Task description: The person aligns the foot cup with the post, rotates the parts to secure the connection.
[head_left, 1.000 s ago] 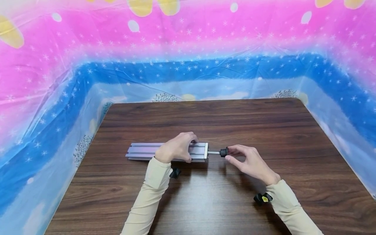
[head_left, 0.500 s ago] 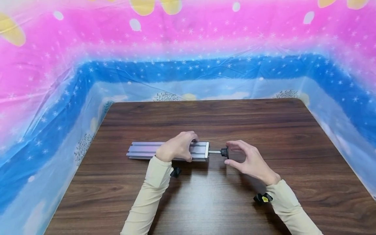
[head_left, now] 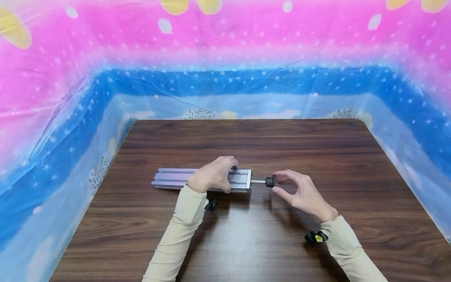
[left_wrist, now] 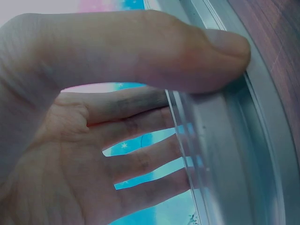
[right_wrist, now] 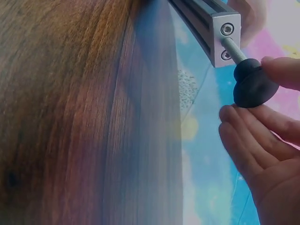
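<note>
A silver aluminium profile (head_left: 174,177) with long grooves lies along the table. My left hand (head_left: 213,174) grips it from above near its right end, the thumb (left_wrist: 206,58) on the near side and the fingers across on the far side. A flat end plate (right_wrist: 227,47) with two screws caps that end. Out of the plate sticks the threaded rod (head_left: 258,181) of a leveling foot, whose black base (right_wrist: 255,86) faces right. My right hand (head_left: 301,192) pinches the rim of this base between thumb and fingertips.
The dark wood-grain table (head_left: 246,141) carries the work. A pink and blue patterned cloth (head_left: 225,82) hangs behind it and along both sides. Each wrist wears a small black camera mount, such as the right mount (head_left: 316,237).
Half a second ago my right thumb and fingers were spread wider around the foot's base; now they pinch its rim again. My left hand and the profile hold still.
</note>
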A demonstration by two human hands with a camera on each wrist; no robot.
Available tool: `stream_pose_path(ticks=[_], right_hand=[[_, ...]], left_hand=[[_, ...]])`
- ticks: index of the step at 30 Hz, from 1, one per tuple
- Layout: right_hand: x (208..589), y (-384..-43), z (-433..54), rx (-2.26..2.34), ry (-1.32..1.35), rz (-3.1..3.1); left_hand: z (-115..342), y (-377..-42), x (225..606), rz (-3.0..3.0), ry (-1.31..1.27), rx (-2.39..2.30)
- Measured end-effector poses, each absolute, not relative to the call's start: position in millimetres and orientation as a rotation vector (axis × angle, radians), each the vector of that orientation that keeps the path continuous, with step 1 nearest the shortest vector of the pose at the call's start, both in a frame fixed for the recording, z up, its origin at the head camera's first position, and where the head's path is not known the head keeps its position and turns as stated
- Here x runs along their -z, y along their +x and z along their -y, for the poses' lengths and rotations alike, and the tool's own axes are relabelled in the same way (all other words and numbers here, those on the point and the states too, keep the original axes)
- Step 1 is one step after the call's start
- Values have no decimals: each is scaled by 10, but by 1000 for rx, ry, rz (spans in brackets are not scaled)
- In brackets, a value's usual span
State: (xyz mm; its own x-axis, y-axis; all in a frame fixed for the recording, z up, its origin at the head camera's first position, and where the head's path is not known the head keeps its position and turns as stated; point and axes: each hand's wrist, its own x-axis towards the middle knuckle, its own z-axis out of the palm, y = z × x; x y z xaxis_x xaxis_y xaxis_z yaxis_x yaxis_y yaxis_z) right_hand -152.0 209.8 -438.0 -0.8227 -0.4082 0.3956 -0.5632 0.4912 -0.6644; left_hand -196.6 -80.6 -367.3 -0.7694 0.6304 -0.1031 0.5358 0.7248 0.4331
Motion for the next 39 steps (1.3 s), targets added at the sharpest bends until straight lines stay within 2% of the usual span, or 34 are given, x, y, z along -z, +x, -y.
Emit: stream_pose_path(ticks=[10,22,39], right_hand=[[4397,-1520,-2106,-1312,718,2711],[4412,-1508,-2073,-1337,912,2493],[4401,-1502,-2079,-1260,774,2665]], left_hand=[[790,-1982,3673,-2674,917,-551],[801,-1985,3685,-2671,922,-547],[808,-1989,3684,-2666,907,-565]])
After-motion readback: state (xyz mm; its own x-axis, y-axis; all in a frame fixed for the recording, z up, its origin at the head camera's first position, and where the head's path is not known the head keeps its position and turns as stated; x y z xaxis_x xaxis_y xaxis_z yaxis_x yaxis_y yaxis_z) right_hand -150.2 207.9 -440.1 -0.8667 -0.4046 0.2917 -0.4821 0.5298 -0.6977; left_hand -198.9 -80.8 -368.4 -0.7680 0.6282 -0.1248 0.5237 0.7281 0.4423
